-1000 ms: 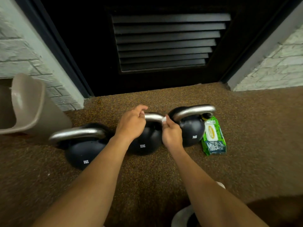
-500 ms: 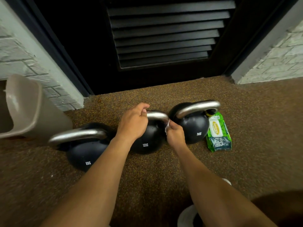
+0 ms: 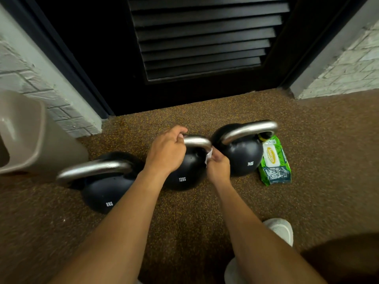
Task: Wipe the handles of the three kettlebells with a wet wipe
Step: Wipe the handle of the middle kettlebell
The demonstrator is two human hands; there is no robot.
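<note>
The right hand (image 3: 217,168) pinches the wet wipe (image 3: 208,157) against the middle kettlebell's handle (image 3: 196,141), whose bar runs leftward from those fingers to the left hand (image 3: 166,153) curled around it.

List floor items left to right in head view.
Bin → 8 kg kettlebell → 12 kg kettlebell, gripped by left hand and right hand → 14 kg kettlebell → wipes pack.

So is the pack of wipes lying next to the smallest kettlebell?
No, the green wipes pack lies on the floor beside the 14 kg kettlebell, at the far end from the 8 kg one.
</note>
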